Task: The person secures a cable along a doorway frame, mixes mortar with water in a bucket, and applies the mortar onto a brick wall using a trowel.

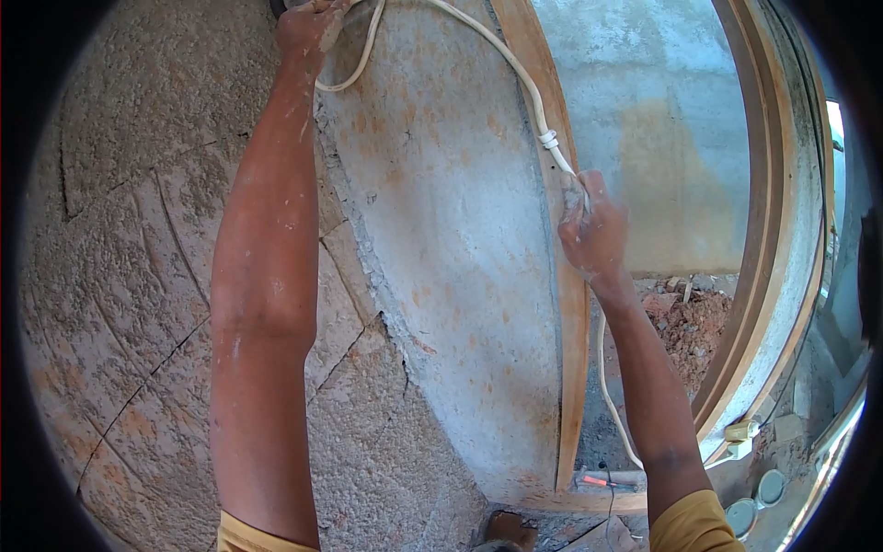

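Note:
My right hand [596, 230] is closed around a white cable [533, 92] beside the wooden frame. Just above that grip, the cable has a small knot [548, 139]. From there it runs up to the top edge and forms a loop near my left hand [313, 26]. My left arm is stretched far up, and that hand looks curled beside a dark object [277, 7] cut off by the view's edge. What its fingers hold is hidden. Below my right hand the cable hangs down behind my forearm.
A rough wall [138, 230] with scored lines borders a smooth grey strip [451, 258]. Reddish rubble [690, 331] lies beyond the wooden frame [572, 386]. Plug connectors [739, 440] and round containers [771, 488] are at lower right. An orange-handled tool [598, 481] rests on the sill.

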A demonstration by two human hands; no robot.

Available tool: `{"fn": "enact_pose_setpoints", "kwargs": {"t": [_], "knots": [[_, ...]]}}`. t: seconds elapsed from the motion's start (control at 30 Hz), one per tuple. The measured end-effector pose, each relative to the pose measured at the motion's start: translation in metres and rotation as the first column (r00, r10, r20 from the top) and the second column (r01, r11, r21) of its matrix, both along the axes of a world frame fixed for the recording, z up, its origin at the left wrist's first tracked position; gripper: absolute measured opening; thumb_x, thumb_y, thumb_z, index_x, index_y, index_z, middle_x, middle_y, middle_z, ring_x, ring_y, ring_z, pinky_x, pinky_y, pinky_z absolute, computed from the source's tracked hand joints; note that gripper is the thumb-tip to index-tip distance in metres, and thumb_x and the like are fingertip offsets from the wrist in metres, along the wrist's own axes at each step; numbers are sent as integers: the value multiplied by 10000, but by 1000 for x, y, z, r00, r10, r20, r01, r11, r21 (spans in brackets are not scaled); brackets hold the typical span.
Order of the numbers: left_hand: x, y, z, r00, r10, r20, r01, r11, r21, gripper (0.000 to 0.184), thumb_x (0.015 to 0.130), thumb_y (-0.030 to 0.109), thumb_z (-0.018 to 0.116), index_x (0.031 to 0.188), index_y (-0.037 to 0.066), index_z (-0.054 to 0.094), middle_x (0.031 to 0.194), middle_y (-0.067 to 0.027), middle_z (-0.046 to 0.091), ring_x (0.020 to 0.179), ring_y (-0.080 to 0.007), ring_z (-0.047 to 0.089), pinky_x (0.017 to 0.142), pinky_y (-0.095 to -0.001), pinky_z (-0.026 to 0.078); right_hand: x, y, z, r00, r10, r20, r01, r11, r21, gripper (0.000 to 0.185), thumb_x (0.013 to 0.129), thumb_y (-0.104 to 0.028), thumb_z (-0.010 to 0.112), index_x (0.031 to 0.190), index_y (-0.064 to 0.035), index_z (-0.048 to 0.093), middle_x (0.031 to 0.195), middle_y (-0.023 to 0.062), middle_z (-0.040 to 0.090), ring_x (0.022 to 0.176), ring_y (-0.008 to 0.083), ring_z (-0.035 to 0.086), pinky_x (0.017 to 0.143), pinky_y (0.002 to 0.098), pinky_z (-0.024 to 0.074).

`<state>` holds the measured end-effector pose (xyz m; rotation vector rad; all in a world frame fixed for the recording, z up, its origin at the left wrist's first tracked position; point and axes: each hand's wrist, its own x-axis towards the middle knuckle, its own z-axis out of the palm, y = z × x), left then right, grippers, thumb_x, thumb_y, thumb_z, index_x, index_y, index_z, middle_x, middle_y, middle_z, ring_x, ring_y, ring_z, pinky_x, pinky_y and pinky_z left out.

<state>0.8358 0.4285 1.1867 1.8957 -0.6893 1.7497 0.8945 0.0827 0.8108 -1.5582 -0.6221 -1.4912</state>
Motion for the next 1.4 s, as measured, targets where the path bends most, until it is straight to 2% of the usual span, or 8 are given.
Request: {"fn": "enact_pose_setpoints", "kwargs": {"t": [0.43,0.63,0.73,0.77,0.87,0.9,1.1,1.4], "knots": [[55,-15,-32,937,-295,186,324,934,-151,352,897,295,899,1055,1,788,980,-58,758,884,-152,690,805,-298,556,-5,-1,3,992,-18,-126,13,999,-37,203,923,-72,617,1125,-84,591,703,240,667,714,488,690,645,580,523],[55,-3,-29,970,-77,232,96,993,-72,301,916,317,862,1091,75,829,1012,-64,802,881,-192,736,785,-381,578,-11,-1,4,980,-41,-194,31,998,-56,197,937,-84,612,1133,-92,593,738,245,683,747,495,698,664,586,533],[40,-7,-42,912,302,279,-282,953,-111,339,929,405,815,1126,131,838,1000,-50,814,866,-276,760,807,-439,587,-14,-3,5,974,-46,-221,35,998,-56,207,940,-92,614,1146,-102,597,754,244,692,763,495,704,670,589,535],[27,-12,-49,904,426,22,-419,896,-147,406,943,471,754,1220,181,816,1188,-59,789,1058,-348,719,937,-470,562,-13,-3,4,978,-47,-205,36,998,-54,211,942,-96,615,1152,-105,598,758,243,695,766,495,705,672,590,537],[22,-26,-83,706,649,285,-656,750,-84,489,954,466,733,1358,191,748,1429,-41,684,1281,-337,598,1083,-454,487,-9,-2,3,983,-32,-180,23,998,-50,229,943,-105,612,1172,-110,595,767,239,703,771,496,707,681,596,540],[22,-25,-88,784,593,183,-597,801,-38,582,956,470,722,1453,173,673,1582,-23,557,1398,-333,468,1167,-444,410,-8,-3,3,984,-27,-176,18,999,-51,236,944,-108,610,1179,-111,594,770,238,706,773,497,707,684,599,541],[13,-36,-112,676,720,156,-725,688,-32,802,956,546,725,1577,85,513,1478,-132,639,1416,-378,435,1214,-487,343,-10,-5,2,986,-7,-165,-4,998,-62,276,922,-86,610,1195,-109,580,765,241,700,769,498,705,682,593,544],[31,-13,-109,886,425,183,-422,905,-57,892,926,626,722,1574,65,477,1464,-195,637,1318,-407,628,1112,-492,473,-6,0,1,995,-47,-93,45,999,-30,297,907,-74,620,1200,-108,586,741,250,681,732,503,690,667,589,541]]}}
